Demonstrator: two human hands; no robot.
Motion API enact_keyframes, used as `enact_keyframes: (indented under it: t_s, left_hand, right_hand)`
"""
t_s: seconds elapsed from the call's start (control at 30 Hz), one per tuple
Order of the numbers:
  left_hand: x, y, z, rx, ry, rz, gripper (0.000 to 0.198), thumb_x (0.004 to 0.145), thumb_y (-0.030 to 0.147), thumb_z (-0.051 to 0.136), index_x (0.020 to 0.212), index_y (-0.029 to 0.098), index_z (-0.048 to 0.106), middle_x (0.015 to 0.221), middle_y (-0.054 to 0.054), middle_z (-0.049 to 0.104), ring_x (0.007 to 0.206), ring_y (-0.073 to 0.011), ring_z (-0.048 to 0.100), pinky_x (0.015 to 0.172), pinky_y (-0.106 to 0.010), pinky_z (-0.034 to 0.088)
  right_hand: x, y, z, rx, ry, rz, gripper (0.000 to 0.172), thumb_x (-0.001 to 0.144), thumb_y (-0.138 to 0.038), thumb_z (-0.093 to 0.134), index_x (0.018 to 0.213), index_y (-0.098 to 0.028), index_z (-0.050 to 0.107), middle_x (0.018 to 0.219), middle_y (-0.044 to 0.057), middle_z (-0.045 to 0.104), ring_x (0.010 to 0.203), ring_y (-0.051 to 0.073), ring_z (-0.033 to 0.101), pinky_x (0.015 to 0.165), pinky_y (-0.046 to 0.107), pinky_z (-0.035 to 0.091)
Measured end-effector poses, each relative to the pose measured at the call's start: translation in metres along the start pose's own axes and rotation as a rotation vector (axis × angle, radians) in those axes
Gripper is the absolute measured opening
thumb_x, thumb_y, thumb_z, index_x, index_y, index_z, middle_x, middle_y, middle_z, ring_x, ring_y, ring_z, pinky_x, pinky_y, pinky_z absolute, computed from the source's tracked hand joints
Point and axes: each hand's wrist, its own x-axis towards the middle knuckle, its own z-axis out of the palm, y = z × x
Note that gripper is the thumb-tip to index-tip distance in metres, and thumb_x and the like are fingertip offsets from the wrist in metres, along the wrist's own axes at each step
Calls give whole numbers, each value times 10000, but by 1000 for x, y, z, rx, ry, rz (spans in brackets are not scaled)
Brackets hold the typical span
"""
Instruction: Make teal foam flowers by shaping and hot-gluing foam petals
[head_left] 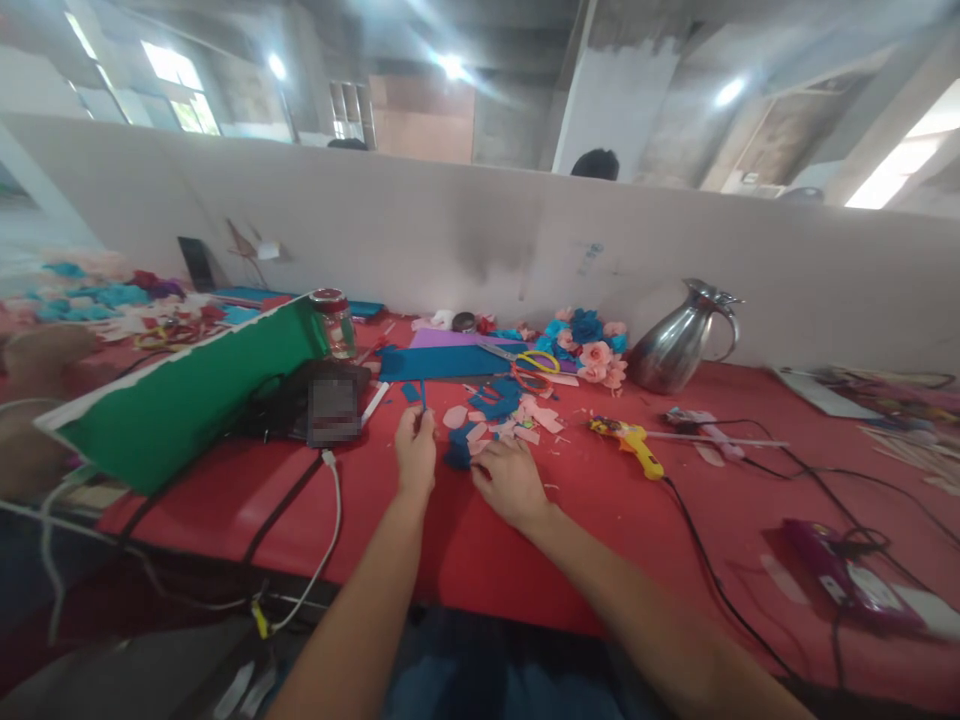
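Note:
My left hand (pixel 415 447) is closed around a thin blue strip (pixel 422 394) that stands upright from between thumb and fingers. What part of it lies inside the fist is hidden. To the right, my right hand (pixel 512 482) rests low over the table, fingers curled and pinched at the edge of a dark blue paper piece (pixel 457 450). Pink paper pieces (pixel 534 412) and blue paper scraps (pixel 498 400) lie scattered just beyond its knuckles. Behind them, scissors (pixel 534 366) with yellow and red-orange handles lie on blue paper sheets (pixel 442 362).
A yellow glue gun (pixel 639 452) and a pink glue gun (pixel 716 436) lie at right with trailing cords. Behind stand a metal jug (pixel 679 340) and paper flowers (pixel 589 345). At left are a green panel (pixel 202 400), a glass jar (pixel 335 325) and a black device (pixel 304 400) with a white cable.

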Motion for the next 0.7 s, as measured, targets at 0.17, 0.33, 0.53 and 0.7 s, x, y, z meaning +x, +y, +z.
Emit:
enact_keyframes:
  t_s: [0.17, 0.33, 0.53, 0.7]
  left_hand:
    - [1, -8, 4, 118, 4, 35, 139, 766, 336, 546, 717, 208, 521, 593, 40, 459, 586, -126, 436, 560, -227, 341]
    - [6, -17, 2, 171, 29, 73, 132, 772, 335, 531, 739, 208, 542, 659, 17, 517, 656, -148, 479, 608, -242, 372]
    - [7, -19, 1, 190, 33, 76, 151, 778, 351, 527, 744, 206, 551, 667, 15, 532, 676, -155, 497, 620, -244, 388]
    - [5, -16, 4, 204, 6, 86, 154, 786, 348, 522, 752, 201, 553, 674, 21, 538, 670, -149, 504, 639, -247, 398]
  right_hand:
    - [13, 31, -16, -25, -47, 158, 257, 885, -247, 472, 949, -255, 721, 931, 47, 713, 944, 205, 572, 873, 318, 372]
    - [60, 68, -13, -71, -56, 349, 286, 828, -182, 501, 1034, -227, 695, 1062, 82, 682, 1044, 235, 549, 878, 330, 384]
    - [95, 90, -5, -18, -78, 393, 148, 748, -206, 617, 838, -249, 726, 1028, 50, 694, 1111, 276, 509, 921, 398, 358]
    - [102, 107, -14, 80, -54, 463, 198, 803, -213, 535, 907, -258, 697, 982, 13, 712, 979, 201, 598, 820, 309, 423]
